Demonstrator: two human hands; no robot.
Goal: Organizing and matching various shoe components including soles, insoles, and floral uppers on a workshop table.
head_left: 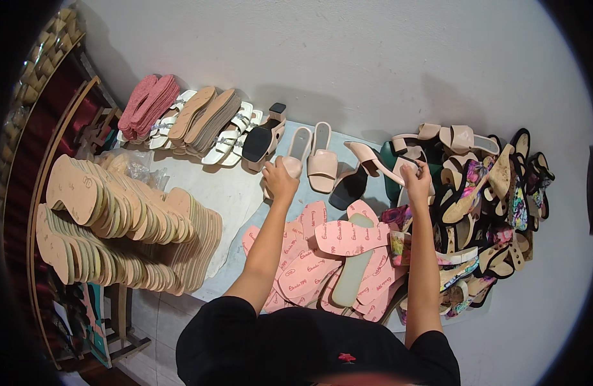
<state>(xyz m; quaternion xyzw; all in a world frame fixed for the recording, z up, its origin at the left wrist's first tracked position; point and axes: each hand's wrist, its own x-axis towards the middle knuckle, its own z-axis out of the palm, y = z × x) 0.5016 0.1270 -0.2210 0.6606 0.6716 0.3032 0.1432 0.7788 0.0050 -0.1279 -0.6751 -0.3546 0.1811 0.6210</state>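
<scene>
Both bare arms extended far, forearms roughly parallel. Left hand curled, fingers closed in a grip. Right hand fisted likewise, knuckles up, further right.

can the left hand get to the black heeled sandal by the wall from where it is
Probably yes. The left hand grips a pale pink slide, and the black heeled sandal stands just beyond it with nothing between. The hand is full, though.
</scene>
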